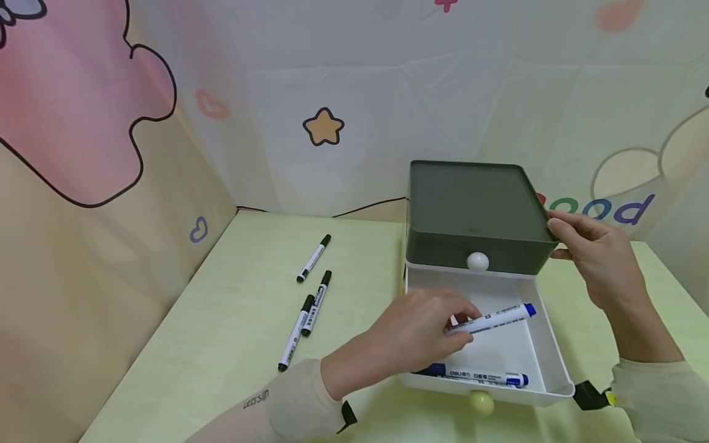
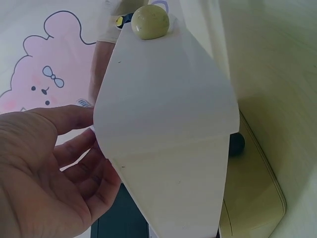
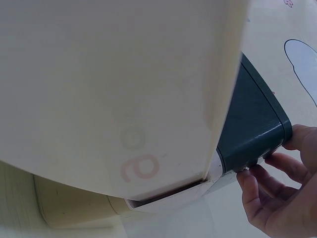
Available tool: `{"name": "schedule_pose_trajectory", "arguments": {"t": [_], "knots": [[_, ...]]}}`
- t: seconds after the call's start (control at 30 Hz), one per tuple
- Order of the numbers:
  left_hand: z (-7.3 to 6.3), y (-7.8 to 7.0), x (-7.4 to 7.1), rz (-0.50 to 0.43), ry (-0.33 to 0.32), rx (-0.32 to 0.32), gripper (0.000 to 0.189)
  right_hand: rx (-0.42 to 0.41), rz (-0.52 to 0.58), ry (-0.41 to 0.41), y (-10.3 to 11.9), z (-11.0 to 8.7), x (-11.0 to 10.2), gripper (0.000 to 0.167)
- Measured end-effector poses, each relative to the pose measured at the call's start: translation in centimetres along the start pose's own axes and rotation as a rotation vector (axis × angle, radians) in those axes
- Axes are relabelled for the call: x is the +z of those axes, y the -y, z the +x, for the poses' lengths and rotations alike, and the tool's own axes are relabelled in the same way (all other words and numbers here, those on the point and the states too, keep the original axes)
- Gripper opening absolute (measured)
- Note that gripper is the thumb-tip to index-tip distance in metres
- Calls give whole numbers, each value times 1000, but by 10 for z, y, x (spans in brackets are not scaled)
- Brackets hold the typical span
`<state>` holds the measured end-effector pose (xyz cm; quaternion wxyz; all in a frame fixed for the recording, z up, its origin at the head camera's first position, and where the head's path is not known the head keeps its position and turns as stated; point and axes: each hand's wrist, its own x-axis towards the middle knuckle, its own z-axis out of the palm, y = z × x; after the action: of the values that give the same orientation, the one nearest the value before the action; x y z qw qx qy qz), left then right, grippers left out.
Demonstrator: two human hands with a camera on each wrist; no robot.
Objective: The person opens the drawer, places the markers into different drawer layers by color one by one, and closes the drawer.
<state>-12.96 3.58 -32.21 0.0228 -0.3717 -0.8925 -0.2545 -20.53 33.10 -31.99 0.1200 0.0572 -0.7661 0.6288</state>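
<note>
My left hand (image 1: 429, 323) pinches a white whiteboard marker with a blue end (image 1: 498, 319), tilted above the pulled-out white drawer (image 1: 545, 363). Blue-and-white markers (image 1: 482, 376) lie along the drawer's front wall; my left hand partly covers that area. In the left wrist view the drawer front hides most of the held marker, beside the fingers of my left hand (image 2: 54, 158). My right hand (image 1: 600, 258) grips the right edge of the dark green upper part of the drawer box (image 1: 471, 200). The right wrist view shows the right hand's fingers (image 3: 250, 191) against that green part.
Several black-capped whiteboard markers lie on the table to the left, one (image 1: 314, 258) apart and a pair touching, including a slanted marker (image 1: 295, 332). A white knob (image 1: 477, 261) is on the green drawer, a yellow-green knob (image 1: 481, 403) on the white one. A printed cloth (image 1: 360, 80) hangs behind.
</note>
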Motion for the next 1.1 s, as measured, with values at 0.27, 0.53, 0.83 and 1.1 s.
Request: {"name": "schedule_pose_trajectory", "arguments": {"t": [0.27, 0.53, 0.83, 1.1], "knots": [[0, -1, 3, 63, 17, 2, 23, -7, 11, 4, -1, 0, 0, 32], [0, -2, 4, 111, 48, 4, 23, -8, 10, -1, -1, 0, 0, 35], [0, -2, 7, 139, 54, 9, 22, -4, -37, -10, -1, 0, 1, 36], [-1, -1, 9, 173, 55, 29, 21, -12, -16, -6, -1, 0, 1, 35]]}}
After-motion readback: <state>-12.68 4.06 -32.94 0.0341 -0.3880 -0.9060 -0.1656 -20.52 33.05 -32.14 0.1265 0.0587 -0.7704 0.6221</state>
